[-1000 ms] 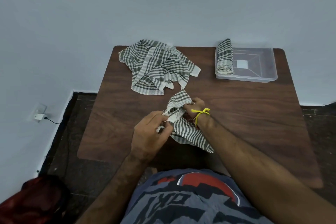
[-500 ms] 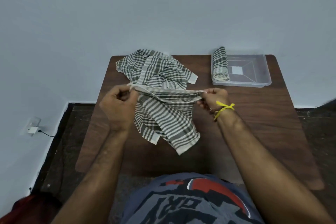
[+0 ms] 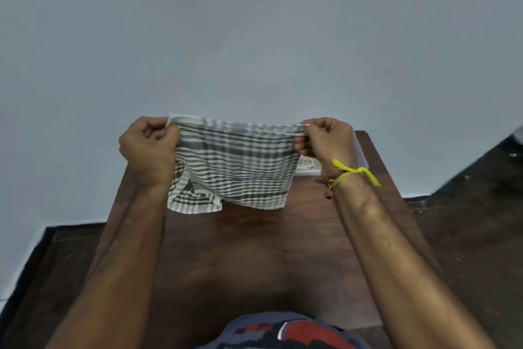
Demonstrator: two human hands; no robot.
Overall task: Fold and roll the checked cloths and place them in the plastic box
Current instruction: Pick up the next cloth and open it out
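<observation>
Above the table, my left hand and right hand each pinch a top corner of the cloth. It hangs clear between them, top edge running left-right. Thin weave, grey-white check, lower left corner curled. Box mostly hidden behind right hand, nearer that side.

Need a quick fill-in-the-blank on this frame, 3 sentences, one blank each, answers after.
1. The checked cloth is held up by ____ hands, the left hand and the right hand.
2. The wrist with the yellow band belongs to the ____ hand.
3. The cloth hangs above a brown ____.

Answers: both; right; table
</observation>
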